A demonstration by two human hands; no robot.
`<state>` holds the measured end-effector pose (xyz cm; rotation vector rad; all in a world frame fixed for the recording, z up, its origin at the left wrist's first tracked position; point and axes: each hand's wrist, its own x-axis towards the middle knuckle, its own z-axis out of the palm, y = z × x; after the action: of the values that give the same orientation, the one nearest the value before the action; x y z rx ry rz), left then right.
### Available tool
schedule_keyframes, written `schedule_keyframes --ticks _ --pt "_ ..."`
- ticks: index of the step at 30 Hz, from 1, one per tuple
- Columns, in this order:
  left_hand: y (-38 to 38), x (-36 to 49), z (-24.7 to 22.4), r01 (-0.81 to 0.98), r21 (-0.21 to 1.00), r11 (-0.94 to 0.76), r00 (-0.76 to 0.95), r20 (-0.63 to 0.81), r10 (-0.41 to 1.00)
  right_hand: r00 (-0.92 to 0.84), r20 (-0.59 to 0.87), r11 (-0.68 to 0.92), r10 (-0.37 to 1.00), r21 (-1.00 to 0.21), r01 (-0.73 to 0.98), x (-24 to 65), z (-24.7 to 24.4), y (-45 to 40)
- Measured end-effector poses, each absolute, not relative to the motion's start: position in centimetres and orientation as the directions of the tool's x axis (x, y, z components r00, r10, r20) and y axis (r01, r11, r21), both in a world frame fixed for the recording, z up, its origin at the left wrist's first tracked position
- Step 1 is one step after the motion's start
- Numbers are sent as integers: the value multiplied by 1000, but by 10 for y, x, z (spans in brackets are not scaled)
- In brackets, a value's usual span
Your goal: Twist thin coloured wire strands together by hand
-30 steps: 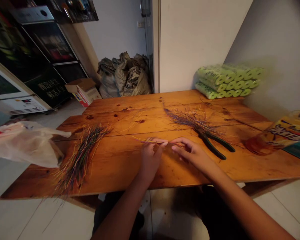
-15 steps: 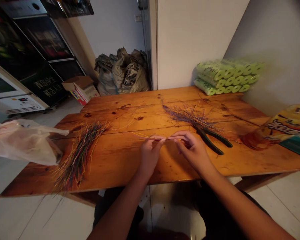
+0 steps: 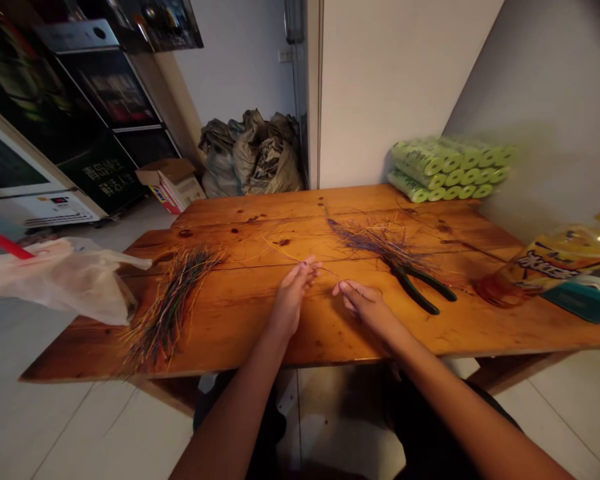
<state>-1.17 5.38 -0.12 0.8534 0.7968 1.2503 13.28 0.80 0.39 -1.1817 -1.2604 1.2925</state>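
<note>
Thin wire [image 3: 331, 271] stretches between my two hands above the wooden table [image 3: 250, 300]. My left hand [image 3: 298, 283] pinches it, and a yellowish end sticks out beyond the fingers to the upper left. The fingertips of my right hand [image 3: 356, 297] are closed on the other end. To the left lies a thick bundle of coloured wires [image 3: 175, 303]. A looser pile of purple and orange wires [image 3: 370, 237] is spread behind my right hand. Pliers with dark handles [image 3: 417, 283] rest against this pile, right of my right hand.
A plastic bag [image 3: 75, 277] sits at the table's left edge. On the right are a drink bottle [image 3: 545, 263] and a teal container [image 3: 580, 301]. Green packaged rolls [image 3: 450, 170] are stacked at the back right. Sacks [image 3: 260, 157] and a cardboard box [image 3: 173, 185] stand behind the table.
My hands have moved apart, leaving more wire showing between them. My left hand has turned and risen slightly, while my right hand is a little lower. The camera view has shifted slightly.
</note>
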Motion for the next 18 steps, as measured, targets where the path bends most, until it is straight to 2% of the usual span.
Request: schedule_keyframes --ticks 3,6,12,15,18 --pt "46 -9 -3 -423 889 176 290 -52 956 -224 -129 -190 966 -943 -275 122 4 5" --pt "35 -8 -5 -437 888 144 277 -20 961 -407 -149 -314 901 -873 -374 110 5 -4" --pt "10 -46 6 -377 925 46 6 -47 999 -621 -136 -393 772 -870 -298 94 5 -32" --pt "6 -99 26 -200 980 8 -124 -34 992 -677 -171 -394 716 -900 -189 94 5 -42" --pt "13 -164 53 67 997 29 -222 -14 975 -666 -206 -357 717 -929 -97 98 2 -43"
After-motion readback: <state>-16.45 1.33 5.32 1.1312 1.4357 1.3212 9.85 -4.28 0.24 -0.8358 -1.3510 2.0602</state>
